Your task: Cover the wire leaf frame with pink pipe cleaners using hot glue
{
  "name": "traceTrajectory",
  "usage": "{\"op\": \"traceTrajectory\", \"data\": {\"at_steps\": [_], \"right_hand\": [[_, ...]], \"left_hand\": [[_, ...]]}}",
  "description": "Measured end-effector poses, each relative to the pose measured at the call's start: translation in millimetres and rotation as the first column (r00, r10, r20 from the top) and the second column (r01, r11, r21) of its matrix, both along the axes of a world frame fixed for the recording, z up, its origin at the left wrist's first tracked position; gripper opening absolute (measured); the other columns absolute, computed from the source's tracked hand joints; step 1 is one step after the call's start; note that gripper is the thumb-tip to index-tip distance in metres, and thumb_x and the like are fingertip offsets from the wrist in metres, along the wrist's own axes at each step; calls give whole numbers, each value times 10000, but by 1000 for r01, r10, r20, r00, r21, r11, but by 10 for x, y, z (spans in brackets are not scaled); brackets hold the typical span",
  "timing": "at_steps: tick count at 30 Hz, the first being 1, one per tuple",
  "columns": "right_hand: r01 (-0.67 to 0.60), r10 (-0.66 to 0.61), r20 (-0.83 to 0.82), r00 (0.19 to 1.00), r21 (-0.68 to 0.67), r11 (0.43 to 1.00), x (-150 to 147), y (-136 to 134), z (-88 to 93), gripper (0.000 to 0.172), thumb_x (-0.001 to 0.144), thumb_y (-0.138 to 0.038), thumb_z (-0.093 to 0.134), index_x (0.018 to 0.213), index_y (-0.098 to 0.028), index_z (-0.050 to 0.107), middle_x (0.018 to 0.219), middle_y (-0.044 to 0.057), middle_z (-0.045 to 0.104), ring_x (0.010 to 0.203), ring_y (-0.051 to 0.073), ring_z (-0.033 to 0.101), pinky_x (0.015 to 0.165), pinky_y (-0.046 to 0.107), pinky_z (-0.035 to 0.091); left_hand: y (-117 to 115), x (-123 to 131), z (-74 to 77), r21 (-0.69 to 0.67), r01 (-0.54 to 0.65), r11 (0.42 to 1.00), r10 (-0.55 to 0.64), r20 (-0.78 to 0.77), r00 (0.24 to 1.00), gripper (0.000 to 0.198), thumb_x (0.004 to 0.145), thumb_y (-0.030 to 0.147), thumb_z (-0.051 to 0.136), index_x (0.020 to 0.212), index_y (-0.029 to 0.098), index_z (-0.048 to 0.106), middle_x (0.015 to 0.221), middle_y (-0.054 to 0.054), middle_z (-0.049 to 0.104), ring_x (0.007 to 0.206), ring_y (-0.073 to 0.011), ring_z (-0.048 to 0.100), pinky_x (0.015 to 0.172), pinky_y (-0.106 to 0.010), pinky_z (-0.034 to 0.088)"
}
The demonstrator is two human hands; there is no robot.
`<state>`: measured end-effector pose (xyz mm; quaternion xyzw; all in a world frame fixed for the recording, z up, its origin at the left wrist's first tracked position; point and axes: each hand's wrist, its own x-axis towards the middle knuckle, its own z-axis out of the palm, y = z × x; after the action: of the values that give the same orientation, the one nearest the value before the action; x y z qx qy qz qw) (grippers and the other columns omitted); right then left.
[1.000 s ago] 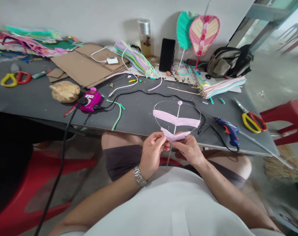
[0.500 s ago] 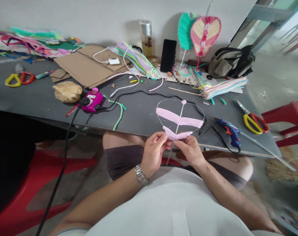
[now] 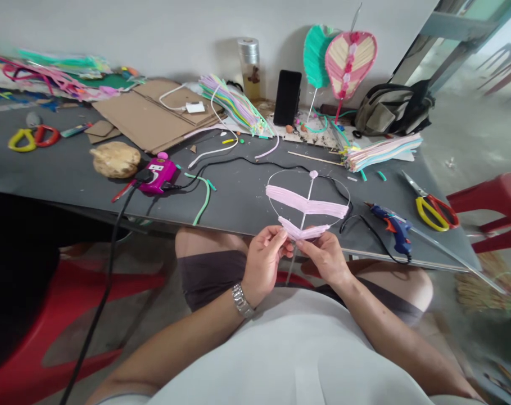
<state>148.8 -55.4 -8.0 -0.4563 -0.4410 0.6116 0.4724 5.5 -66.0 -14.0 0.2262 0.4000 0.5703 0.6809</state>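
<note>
Between my hands, over the table's front edge, is a fan frame (image 3: 303,220): a thin wire hoop on a pale center stick. Two bands of pink pipe cleaners (image 3: 283,198) cross it in V shapes, and a small pink knob tops the stick. My left hand (image 3: 267,254) pinches the lower left of the frame, by the bottom pink band. On the other side, my right hand (image 3: 326,256) pinches the lower right, its thumb near the stick. The stick's lower end hangs down below my hands. Fingers behind the frame are partly hidden.
A blue glue gun (image 3: 392,228) and scissors (image 3: 434,208) lie right of my hands. Further left sit a purple power adapter (image 3: 157,175) and cardboard (image 3: 154,121). Behind are pipe cleaner bundles (image 3: 234,104), a phone (image 3: 287,98) and two finished fans (image 3: 350,64).
Both hands keep the same grip on the fan frame, which has hardly moved. The camera view has shifted very slightly.
</note>
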Motion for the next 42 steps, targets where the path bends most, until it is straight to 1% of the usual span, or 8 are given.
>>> {"op": "traceTrajectory", "data": {"at_steps": [6,13,20,24,26,31,37,42], "right_hand": [[-68,67,27,997,11,998,67,21,-19,320,680,-390,911,794,-183,696,706,3,702,640,155,629,623,285,518],[-13,10,85,996,37,999,37,36,-1,224,714,-325,850,744,-182,680,655,-16,672,587,125,583,574,251,478],[-77,75,59,995,32,996,67,22,-49,259,734,-364,865,787,-182,690,714,5,710,644,146,626,637,273,508],[-46,40,117,992,54,997,83,29,-56,262,755,-364,849,756,-183,660,653,-13,672,580,121,568,564,250,456],[-55,51,100,994,31,998,85,29,-44,285,744,-367,861,781,-190,641,625,-30,649,539,106,536,524,240,421],[-194,195,-6,981,-98,976,111,26,-18,415,645,-368,938,818,-203,599,610,-54,625,485,84,463,467,228,357],[-121,122,9,992,-75,990,102,39,-30,378,685,-415,905,763,-185,616,522,-76,520,460,62,361,448,226,252],[-81,78,-44,996,-64,995,66,19,-89,378,731,-468,864,751,-192,607,523,-66,519,460,70,361,453,238,259]], "left_hand": [[-1,15,-9,24,-16,1000,16,-6,1000,372,728,427,898,808,163,648,658,27,639,598,-95,591,563,-208,500],[-12,16,-34,64,-26,998,29,-59,998,365,760,452,875,813,165,655,659,20,649,594,-97,606,575,-209,510],[4,25,-48,73,-31,997,36,-66,997,347,782,449,859,826,169,658,660,20,645,598,-97,604,591,-213,527],[-1,32,-31,76,-26,997,32,-82,996,358,782,462,856,818,168,655,671,17,642,603,-100,603,585,-215,525],[-3,31,-37,76,-32,997,38,-83,996,360,782,464,856,815,168,654,664,19,636,597,-97,597,584,-215,521],[-8,13,-82,81,-37,996,44,-75,996,326,798,439,846,834,171,665,667,21,643,598,-94,591,592,-213,514],[-18,14,-77,116,-33,993,43,-91,995,293,832,420,823,828,173,667,656,24,645,593,-93,596,606,-216,505],[-26,18,-82,114,-32,993,44,-100,994,282,840,414,815,836,175,666,660,22,647,598,-99,598,620,-226,505]]}}
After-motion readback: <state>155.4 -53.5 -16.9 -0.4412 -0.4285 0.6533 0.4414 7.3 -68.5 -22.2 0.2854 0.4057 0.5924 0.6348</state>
